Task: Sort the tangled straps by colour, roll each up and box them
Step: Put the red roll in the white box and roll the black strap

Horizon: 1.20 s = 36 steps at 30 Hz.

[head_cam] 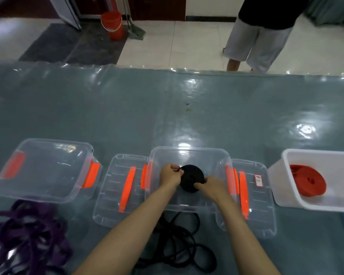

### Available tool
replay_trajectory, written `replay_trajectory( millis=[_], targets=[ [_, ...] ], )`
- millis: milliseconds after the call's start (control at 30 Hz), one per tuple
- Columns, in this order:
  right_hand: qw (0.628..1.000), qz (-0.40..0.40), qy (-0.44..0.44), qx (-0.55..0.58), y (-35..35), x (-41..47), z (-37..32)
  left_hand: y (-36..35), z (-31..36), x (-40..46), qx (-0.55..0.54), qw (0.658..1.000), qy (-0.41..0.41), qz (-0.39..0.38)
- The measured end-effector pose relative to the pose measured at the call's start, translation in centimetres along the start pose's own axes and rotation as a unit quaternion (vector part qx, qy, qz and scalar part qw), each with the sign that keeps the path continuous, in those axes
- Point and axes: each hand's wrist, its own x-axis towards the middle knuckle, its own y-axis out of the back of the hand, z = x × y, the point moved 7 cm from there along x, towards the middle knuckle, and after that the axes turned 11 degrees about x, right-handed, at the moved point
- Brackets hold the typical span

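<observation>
A rolled black strap (192,176) is held inside the middle clear box (189,153). My left hand (170,176) pinches the roll's left top edge, and my right hand (211,187) grips its lower right side. More loose black strap (179,245) lies tangled on the table in front of that box, between my forearms. A pile of tangled purple strap (28,235) lies at the near left. A rolled red strap (308,180) rests in the white bin (286,155) on the right.
A second clear box (44,169) with orange latches stands at the left. Two clear lids with orange handles (125,189) (254,195) flank the middle box. A person stands beyond the table's far edge (252,42). An orange bucket (111,24) is on the floor.
</observation>
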Motion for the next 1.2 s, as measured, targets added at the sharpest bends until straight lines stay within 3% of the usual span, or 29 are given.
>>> replay_trajectory(
  millis=[333, 500, 600, 733, 867, 933, 1033, 1200],
  targets=[
    [0.999, -0.03, -0.016, -0.031, -2.3, 2.1, -0.3, -0.3, 0.4, 2.7, 0.118, 0.992, -0.015, 0.03],
    [0.999, -0.007, 0.013, -0.038, -1.1, 0.1, -1.0, 0.8, 2.0, 0.7, 0.24, 0.968, -0.072, -0.006],
    [0.992, 0.037, 0.094, -0.077, 0.5, -2.9, -2.4, 2.1, 3.6, -2.2, 0.323, 0.937, -0.131, -0.024],
    [0.972, 0.089, 0.215, -0.041, 2.0, -8.5, -2.7, 4.5, 5.6, -8.9, 0.396, 0.864, -0.307, 0.042],
    [0.938, 0.137, 0.319, 0.014, 1.9, -14.6, -0.1, 7.3, 3.6, -17.2, 0.389, 0.787, -0.463, 0.121],
    [0.921, 0.18, 0.345, 0.028, 1.3, -16.8, 1.9, 8.7, 1.0, -19.8, 0.356, 0.782, -0.493, 0.136],
    [0.927, 0.199, 0.313, 0.049, -0.6, -18.0, 6.4, 10.3, -3.7, -21.1, 0.351, 0.805, -0.458, 0.142],
    [0.974, 0.081, 0.203, -0.051, -5.9, -17.0, 13.5, 10.7, -12.9, -18.6, 0.49, 0.818, -0.296, 0.057]
  ],
)
